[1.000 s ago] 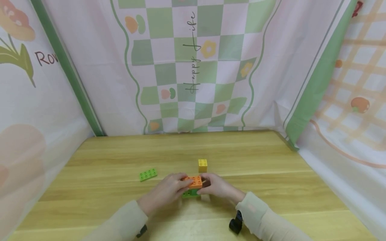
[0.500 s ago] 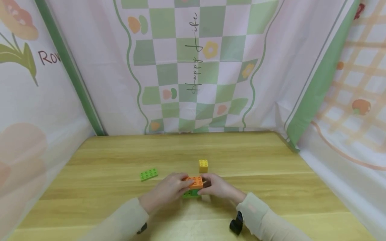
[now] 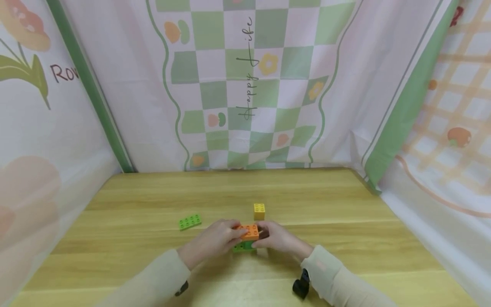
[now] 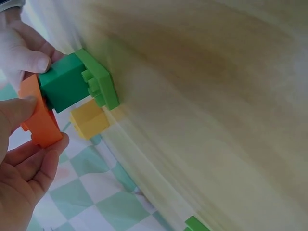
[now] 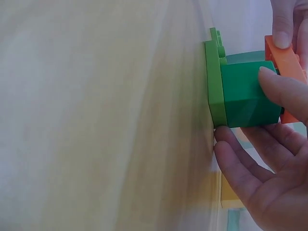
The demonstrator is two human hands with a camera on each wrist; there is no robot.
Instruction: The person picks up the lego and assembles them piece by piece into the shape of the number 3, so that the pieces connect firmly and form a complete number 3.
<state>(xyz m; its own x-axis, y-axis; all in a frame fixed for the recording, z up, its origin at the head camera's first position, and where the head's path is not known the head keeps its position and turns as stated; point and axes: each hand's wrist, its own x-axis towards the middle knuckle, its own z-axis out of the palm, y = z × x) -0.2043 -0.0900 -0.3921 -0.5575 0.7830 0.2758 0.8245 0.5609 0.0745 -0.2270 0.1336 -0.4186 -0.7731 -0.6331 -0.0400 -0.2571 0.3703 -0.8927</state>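
Note:
Between both hands stands a small stack of toy building blocks. At its bottom is a flat light green plate point(image 5: 215, 91), with a dark green block point(image 5: 248, 98) on part of its studs. An orange brick point(image 3: 251, 232) sits at the top, slightly tilted against the dark green block in the left wrist view. My left hand point(image 3: 212, 241) pinches the orange brick, thumb on its studded face and fingers at its far edge. My right hand point(image 3: 279, 238) grips the dark green block, its thumb on the near face and fingers behind. Some of the right fingers are hidden in the head view.
A yellow block point(image 3: 259, 211) stands just behind the stack on the wooden table point(image 3: 326, 204). Another light green plate point(image 3: 189, 222) lies to the left, studs up. A patterned curtain point(image 3: 215, 94) hangs along the table's back edge.
The head view has shifted very slightly. Both hands keep the same hold on the stack, and the loose blocks lie where they were.

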